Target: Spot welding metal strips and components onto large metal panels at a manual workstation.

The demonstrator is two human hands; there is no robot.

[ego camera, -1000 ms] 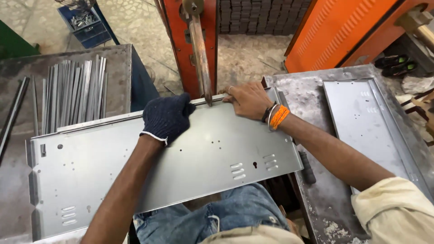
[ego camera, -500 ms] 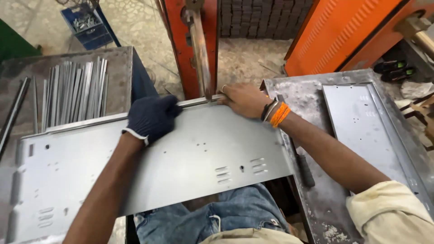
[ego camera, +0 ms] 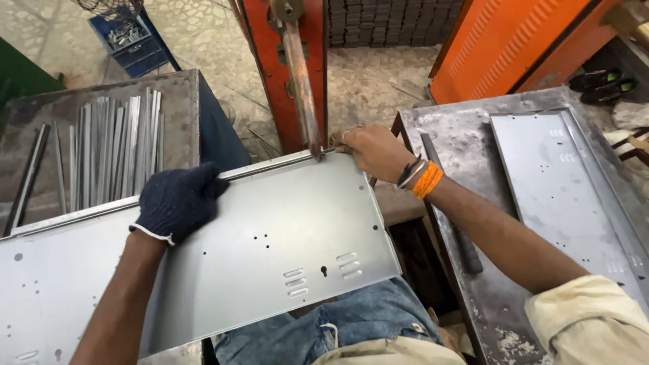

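Note:
A large grey sheet-metal panel (ego camera: pixel 270 257) with punched holes and louvre slots lies across my lap. My left hand (ego camera: pixel 177 201), in a dark knitted glove, grips its far edge near the middle. My bare right hand (ego camera: pixel 375 152), with orange and black wristbands, holds the panel's far right corner. That corner sits right under the copper-coloured arm (ego camera: pixel 301 74) of an orange machine (ego camera: pixel 284 40).
A grey metal table (ego camera: pixel 179 101) on the left carries several thin metal strips (ego camera: pixel 111 149). On the right a worn metal bench (ego camera: pixel 460 155) holds another flat panel (ego camera: pixel 568 182) and a dark bar (ego camera: pixel 453 223). A blue crate (ego camera: pixel 132 44) stands on the floor beyond.
The panel has slid left across my lap, both hands moving with it. Its right corner now lies under the machine's arm.

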